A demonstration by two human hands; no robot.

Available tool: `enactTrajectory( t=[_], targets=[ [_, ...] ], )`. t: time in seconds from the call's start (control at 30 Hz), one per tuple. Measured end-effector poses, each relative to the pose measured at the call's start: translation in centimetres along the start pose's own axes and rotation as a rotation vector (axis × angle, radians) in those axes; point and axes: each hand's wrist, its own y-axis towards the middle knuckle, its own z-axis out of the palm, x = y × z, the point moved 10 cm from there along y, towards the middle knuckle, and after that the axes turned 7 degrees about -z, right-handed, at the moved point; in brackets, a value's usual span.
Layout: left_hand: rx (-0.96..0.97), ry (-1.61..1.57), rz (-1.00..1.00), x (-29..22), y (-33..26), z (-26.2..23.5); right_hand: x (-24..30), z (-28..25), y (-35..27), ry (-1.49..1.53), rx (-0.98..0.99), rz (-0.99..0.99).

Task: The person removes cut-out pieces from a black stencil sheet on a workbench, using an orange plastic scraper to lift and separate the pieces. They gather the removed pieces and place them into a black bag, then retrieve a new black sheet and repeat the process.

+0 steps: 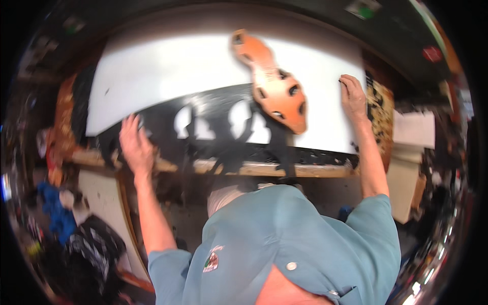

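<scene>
- The left hand [134, 145] is reaching out at about nine o'clock from the picture's middle, fingers spread and blurred, and it is lying flat on the lower left corner of the dark cut-out sheet [218, 127].
- The right hand [353, 99] is sitting up at about two o'clock, palm down, fingers close together and curled a little, and it is pressing on the right end of the white board [168, 76]; nothing is being pinched in either hand.
- The white board is stretching across the whole upper middle, from ten o'clock round to two o'clock, and its edges are bowing with the lens.
- The dark cut-out sheet is lying on the board's lower half, running from the left hand toward four o'clock of the board, and pale rounded openings are showing through it near the centre.
- An orange wooden piece [272, 84], long and shaped like a fiddle body with dark holes in it, is lying tilted from twelve o'clock down toward the centre, overlapping both board and sheet.
- A wooden bench edge [264, 169] is running just below the sheet, straight across the middle.
- The person's blue-grey shirt [295, 239] is filling the six o'clock area, with both bare forearms coming up out of the short sleeves.
- Blue cloth [56, 213] and dark clutter are sitting down at eight o'clock, too blurred to tell apart.
</scene>
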Motion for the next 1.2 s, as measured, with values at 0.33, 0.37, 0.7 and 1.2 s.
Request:
enactTrajectory(
  t=[0.33,0.37,0.7,1.2],
  targets=[
    [-0.039,0.02,0.182,1.4,0.2,0.5,2.1,-6.2,-11.7,-0.151,0.054,0.264],
    [-0.029,0.021,0.192,1.9,0.1,0.8,1.3,-5.7,-11.6,-0.163,0.134,0.328],
    [0.042,-0.036,0.096,2.4,0.3,0.9,10.7,-4.4,-5.7,0.35,-0.137,0.223],
    [0.054,-0.043,-0.037,0.5,-0.6,0.4,19.7,2.2,3.9,0.596,0.229,0.093]
  ],
)
